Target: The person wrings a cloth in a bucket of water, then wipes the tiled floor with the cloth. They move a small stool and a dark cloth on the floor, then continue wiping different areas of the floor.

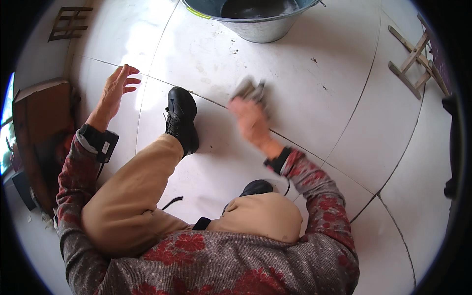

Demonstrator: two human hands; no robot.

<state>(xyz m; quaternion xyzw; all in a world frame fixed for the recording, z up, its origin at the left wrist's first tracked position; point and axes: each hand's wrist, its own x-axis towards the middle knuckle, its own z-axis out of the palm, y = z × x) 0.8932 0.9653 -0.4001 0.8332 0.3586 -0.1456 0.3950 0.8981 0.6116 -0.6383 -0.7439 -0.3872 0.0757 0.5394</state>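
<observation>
My right hand (249,118) is closed on a crumpled grey-brown cloth (252,91) on or just above the pale tiled floor (206,54). Motion blurs both the hand and the cloth, so I cannot tell whether the cloth touches the tiles. My left hand (118,87) is out to the left, beyond my knee, with its fingers apart and nothing in them. Black bands circle both wrists, and a small black box sits on the left one.
A metal bucket (260,30) holding dark liquid stands at the far middle. Wooden stool frames appear at the far right (415,59) and far left (70,23). A cardboard box (42,105) is at the left. Dark specks (313,60) dot the tiles. My black shoe (182,115) is between my hands.
</observation>
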